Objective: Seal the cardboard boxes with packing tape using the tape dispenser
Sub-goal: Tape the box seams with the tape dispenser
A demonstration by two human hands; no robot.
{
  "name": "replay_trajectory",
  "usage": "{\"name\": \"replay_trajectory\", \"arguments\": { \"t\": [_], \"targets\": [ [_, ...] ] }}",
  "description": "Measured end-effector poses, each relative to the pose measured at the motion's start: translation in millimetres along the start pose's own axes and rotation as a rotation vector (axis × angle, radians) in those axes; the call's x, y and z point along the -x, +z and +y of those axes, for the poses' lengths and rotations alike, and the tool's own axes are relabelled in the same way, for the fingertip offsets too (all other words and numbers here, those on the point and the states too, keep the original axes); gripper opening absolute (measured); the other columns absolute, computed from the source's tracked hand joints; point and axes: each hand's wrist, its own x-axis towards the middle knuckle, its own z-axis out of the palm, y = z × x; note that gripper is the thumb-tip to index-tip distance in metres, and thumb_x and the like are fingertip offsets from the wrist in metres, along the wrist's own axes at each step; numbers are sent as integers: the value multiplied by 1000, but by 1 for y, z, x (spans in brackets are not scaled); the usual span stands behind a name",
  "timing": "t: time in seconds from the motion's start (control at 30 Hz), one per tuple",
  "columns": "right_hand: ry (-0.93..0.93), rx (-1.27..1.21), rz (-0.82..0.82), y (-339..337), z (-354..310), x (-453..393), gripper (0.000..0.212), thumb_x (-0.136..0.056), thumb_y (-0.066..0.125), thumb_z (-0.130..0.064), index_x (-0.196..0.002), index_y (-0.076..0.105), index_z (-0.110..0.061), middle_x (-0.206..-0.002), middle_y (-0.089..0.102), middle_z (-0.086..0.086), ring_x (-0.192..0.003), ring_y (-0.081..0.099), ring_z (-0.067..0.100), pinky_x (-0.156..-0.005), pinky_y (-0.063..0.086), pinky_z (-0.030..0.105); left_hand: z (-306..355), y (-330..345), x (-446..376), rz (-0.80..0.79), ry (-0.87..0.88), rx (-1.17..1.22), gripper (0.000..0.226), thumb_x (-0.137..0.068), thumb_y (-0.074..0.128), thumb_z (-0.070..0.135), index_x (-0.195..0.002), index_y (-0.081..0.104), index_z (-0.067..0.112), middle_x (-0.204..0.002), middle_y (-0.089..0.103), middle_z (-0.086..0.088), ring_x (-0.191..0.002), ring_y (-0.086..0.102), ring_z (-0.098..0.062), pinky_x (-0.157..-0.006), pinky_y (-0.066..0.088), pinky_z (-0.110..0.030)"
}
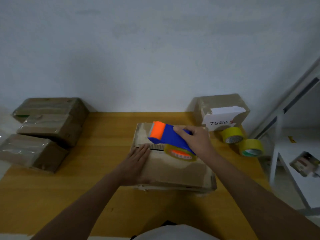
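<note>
Here's the box (pixel 174 163) in the middle of the bench (pixel 107 129), flaps folded shut with a dark gap showing along the seam. The left hand (pixel 136 160) lies flat on the near flap, fingers straight and pressing down, most likely to keep the flaps level and stop the box sliding under the pull of the tape. The right hand (pixel 195 139) is wrapped around the handle of the tape dispenser (pixel 166 135), blue body, orange roller leading, the clear tape roll hanging on the near side. It sits tilted over the seam, roller end aimed at the far flap (whether the tape has actually caught the cardboard yet, I cannot tell). My read: this is the start of a run along the seam.

Off to the left, three wrapped boxes (pixel 50 125) are stacked against the wall. Far right, another box (pixel 221 108) with a white label, and two yellow spare rolls (pixel 242 141) lie just beside it, within easy reach.
</note>
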Motion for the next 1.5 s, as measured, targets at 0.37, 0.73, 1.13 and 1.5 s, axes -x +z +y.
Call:
{"name": "replay_trajectory", "arguments": {
  "t": [0.37, 0.73, 1.13, 1.5],
  "targets": [
    [29, 236, -75, 36, 15, -24, 73, -74, 46, -76, -66, 60, -5, -59, 57, 13, -55, 58, 23, -55, 38, 31, -22, 7, 1, 455, -591, 871, 58, -96, 63, 30, -149, 39, 30, -145, 46, 10, -128, 44, -3, -94, 45, -15],
    [-46, 440, -217, 58, -9, -49, 64, -85, 55, -66, -64, 57, -5, -57, 56, 10, -53, 54, 18, -56, 35, 29, -12, 5, -9, 628, -866, 1415, 27, -94, 66, 26, -120, 71, 26, -115, 72, 8, -98, 68, -3, -82, 58, -26],
    [21, 345, -366, 60, -26, -57, 65, -85, 58, -63, -71, 65, 1, -61, 58, 16, -57, 57, 27, -60, 38, 34, -21, 6, -9, 585, -813, 1496, 23, -94, 65, 17, -115, 72, 21, -103, 73, 10, -90, 69, 1, -67, 54, -16],
    [-18, 438, -258, 65, -9, -62, 58, -88, 55, -60, -59, 52, -11, -53, 49, 6, -51, 50, 18, -56, 32, 31, -17, -5, -5, 575, -811, 1538, 14, -91, 70, 29, -104, 72, 33, -97, 74, 16, -87, 69, 0, -65, 54, -15]
  ]
}}
